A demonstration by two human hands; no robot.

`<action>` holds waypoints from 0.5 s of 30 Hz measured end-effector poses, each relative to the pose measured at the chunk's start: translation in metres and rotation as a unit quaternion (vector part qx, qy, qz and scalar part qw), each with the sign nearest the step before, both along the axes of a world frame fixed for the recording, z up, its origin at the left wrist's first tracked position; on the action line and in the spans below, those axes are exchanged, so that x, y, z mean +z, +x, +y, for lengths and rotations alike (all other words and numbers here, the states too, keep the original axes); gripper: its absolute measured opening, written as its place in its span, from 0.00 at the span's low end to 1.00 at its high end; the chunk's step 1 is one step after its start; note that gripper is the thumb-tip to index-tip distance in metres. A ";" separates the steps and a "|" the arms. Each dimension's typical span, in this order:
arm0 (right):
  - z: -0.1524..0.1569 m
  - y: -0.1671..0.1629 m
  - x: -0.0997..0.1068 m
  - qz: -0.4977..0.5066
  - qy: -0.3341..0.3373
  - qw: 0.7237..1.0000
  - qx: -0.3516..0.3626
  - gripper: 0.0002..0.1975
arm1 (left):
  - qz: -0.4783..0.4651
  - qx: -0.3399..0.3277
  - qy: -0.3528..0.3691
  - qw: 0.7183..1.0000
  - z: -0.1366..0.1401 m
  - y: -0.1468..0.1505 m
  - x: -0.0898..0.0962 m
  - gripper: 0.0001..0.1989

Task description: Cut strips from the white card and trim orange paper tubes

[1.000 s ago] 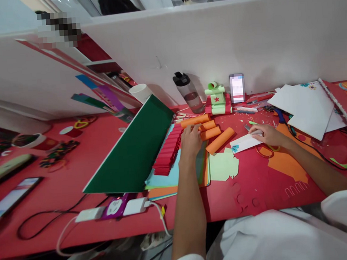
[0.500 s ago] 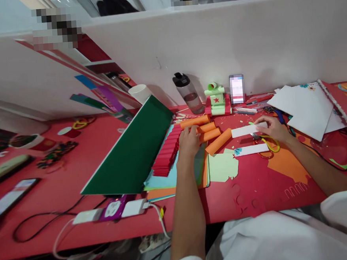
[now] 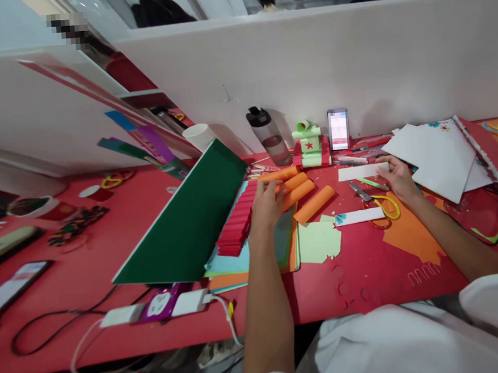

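Observation:
My right hand (image 3: 397, 179) pinches the right end of a white paper strip (image 3: 356, 172), raised over the scissors (image 3: 384, 206) with yellow and red handles. Below it, a second white strip (image 3: 360, 217) with a blue flower print lies on the table. My left hand (image 3: 265, 205) is curled at the left ends of several orange paper rolls (image 3: 298, 194), beside the pleated red paper (image 3: 236, 221); what its fingertips grip is hidden. One orange roll (image 3: 315, 204) lies apart, across the edge of a pale green sheet (image 3: 320, 241).
A green board (image 3: 183, 225) leans at left, near a purple-and-white power adapter (image 3: 161, 303) with cables. Behind stand a water bottle (image 3: 269, 137), a green-and-red paper model (image 3: 311, 145) and a phone (image 3: 339, 129). White sheets (image 3: 437, 156) lie at right.
My right hand has drawn the white strip up and to the right, off the end of the loose orange roll. The left hand stays about where it was.

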State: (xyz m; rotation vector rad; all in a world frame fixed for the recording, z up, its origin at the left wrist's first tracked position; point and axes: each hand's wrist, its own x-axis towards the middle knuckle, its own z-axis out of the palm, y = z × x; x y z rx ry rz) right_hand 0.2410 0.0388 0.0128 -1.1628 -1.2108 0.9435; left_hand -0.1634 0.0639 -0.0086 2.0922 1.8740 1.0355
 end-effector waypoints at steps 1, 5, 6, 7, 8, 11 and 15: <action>0.001 0.001 -0.001 0.003 0.002 1.000 -0.001 0.21 | 0.015 0.002 -0.017 1.000 -0.001 0.001 0.001 0.16; 0.002 0.002 -0.003 0.017 0.004 1.000 -0.002 0.20 | 0.081 0.001 -0.094 0.992 -0.003 0.002 0.003 0.24; 0.002 0.002 -0.003 0.014 0.003 1.000 -0.002 0.20 | 0.087 0.001 -0.106 0.991 -0.002 0.001 0.003 0.24; 0.002 0.002 -0.003 0.010 0.002 1.000 -0.002 0.20 | 0.088 0.001 -0.112 0.990 -0.002 0.000 0.003 0.24; 0.003 0.002 -0.003 0.004 0.002 1.000 -0.003 0.21 | 0.084 0.003 -0.112 0.990 -0.001 -0.001 0.003 0.23; 0.004 0.003 -0.004 0.001 0.013 1.000 -0.008 0.20 | 0.036 0.008 -0.073 0.997 0.001 -0.003 0.005 0.20; 0.004 0.004 -0.003 0.008 0.024 1.000 -0.017 0.21 | -0.061 -0.017 0.031 0.997 -0.002 0.000 0.016 0.19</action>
